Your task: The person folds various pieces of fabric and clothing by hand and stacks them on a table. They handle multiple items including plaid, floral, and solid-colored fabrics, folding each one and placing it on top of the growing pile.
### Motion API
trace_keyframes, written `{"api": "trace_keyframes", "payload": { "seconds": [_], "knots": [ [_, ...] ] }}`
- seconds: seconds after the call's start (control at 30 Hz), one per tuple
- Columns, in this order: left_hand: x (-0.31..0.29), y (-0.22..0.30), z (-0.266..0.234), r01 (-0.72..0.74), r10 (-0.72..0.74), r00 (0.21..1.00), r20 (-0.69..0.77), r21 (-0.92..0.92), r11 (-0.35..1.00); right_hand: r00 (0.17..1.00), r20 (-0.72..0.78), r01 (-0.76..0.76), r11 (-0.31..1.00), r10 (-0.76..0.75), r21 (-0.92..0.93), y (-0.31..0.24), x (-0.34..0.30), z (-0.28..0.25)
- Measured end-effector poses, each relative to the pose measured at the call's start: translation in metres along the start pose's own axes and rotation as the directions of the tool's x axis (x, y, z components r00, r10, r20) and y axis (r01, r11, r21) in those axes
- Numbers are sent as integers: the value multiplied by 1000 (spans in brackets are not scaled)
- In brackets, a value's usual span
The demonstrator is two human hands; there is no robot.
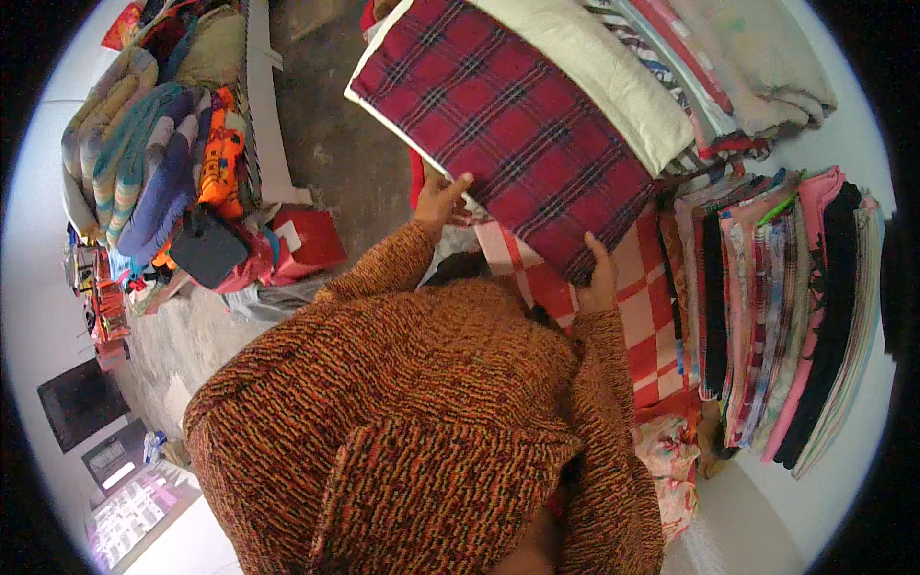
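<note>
A folded cloth in dark red plaid (pixel 517 125), with black and white lines and a pale edge along its left side, lies in front of me. My left hand (pixel 439 203) grips its near left edge, thumb on top and the other fingers mostly hidden beneath. At the near right corner, my right hand (pixel 599 278) also holds the cloth, its thumb over the edge. Just beyond the plaid is a cream folded cloth (pixel 613 86). Under and nearer than the plaid cloth spreads a red and white checked cloth (pixel 647 331).
A tall stack of folded clothes (pixel 767 307) stands along the right wall. Folded blankets (pixel 144 163) pile up at the left, beside a red box (pixel 307 244) and a dark grey box-like object (pixel 208 247). Bare grey floor (pixel 335 105) runs between. A patterned cloth (pixel 668 470) hangs lower right.
</note>
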State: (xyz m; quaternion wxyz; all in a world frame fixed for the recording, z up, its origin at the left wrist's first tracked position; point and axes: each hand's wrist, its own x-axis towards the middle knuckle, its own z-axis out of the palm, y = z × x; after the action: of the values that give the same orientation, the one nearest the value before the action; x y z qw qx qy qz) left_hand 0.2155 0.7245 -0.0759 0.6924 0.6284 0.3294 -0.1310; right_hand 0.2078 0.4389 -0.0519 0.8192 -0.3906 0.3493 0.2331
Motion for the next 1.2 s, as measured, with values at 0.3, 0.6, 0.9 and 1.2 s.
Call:
{"api": "trace_keyframes", "payload": {
  "seconds": [0.3,0.6,0.9,1.2],
  "knots": [
    [5,-23,-17,130,-103,990,101,-311,941,940,333,-199,910,72,363,-79,37,29],
    [18,-24,-38,30,9,994,107,-365,931,990,134,-108,864,47,491,-97,59,63],
    [39,29,-38,-118,72,976,-204,-226,967,938,190,294,956,-289,4,-43,40,-11],
    [75,39,-53,-143,317,818,-481,363,921,989,-96,82,960,-112,-269,21,18,-34]
  ]
}}
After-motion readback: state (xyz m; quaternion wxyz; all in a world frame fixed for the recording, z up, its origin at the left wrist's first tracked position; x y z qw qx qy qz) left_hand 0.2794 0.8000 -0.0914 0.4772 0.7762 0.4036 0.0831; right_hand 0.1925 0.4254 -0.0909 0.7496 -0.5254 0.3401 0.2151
